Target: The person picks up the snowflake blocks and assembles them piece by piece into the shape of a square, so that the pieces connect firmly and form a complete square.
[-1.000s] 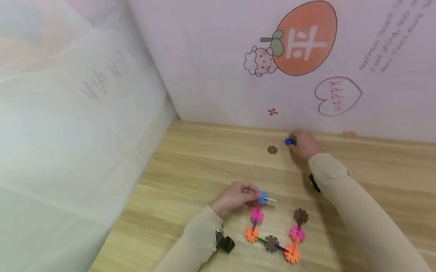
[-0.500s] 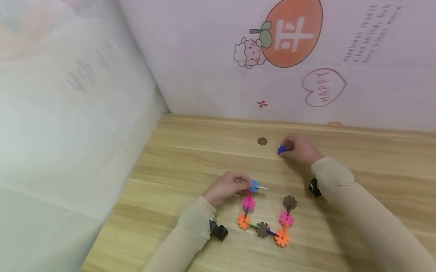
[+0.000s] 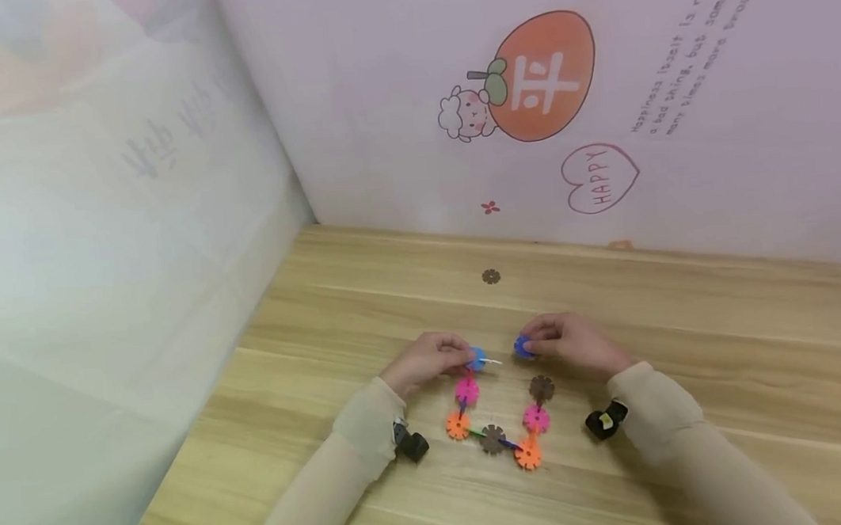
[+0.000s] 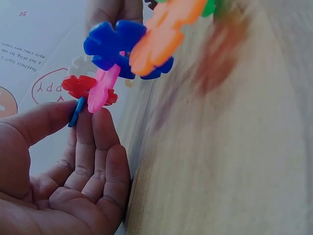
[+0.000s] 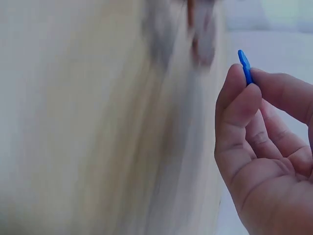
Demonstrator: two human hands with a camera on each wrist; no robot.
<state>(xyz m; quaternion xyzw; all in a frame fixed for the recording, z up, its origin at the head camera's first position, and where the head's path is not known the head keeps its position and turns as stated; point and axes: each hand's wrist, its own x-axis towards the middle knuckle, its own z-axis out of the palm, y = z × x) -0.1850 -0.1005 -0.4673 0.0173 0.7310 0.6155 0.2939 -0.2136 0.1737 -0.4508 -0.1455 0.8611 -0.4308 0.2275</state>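
Note:
My left hand pinches a light blue notched disc at one end of a chain of interlocking plastic discs. A white disc is slotted into that light blue one. From there the chain bends in a U through pink, orange, grey-brown and orange discs to a dark brown disc at its other end. My right hand holds a loose dark blue disc between thumb and fingers, just right of the white disc and apart from it.
A single brown disc lies flat on the wooden table toward the back. Printed cloth walls rise behind and at the left. Black wrist cameras are strapped to both forearms.
My right hand has carried the dark blue disc from near the back wall toward me and the chain. The left hand keeps its pinch on the light blue disc. The head view has shifted slightly.

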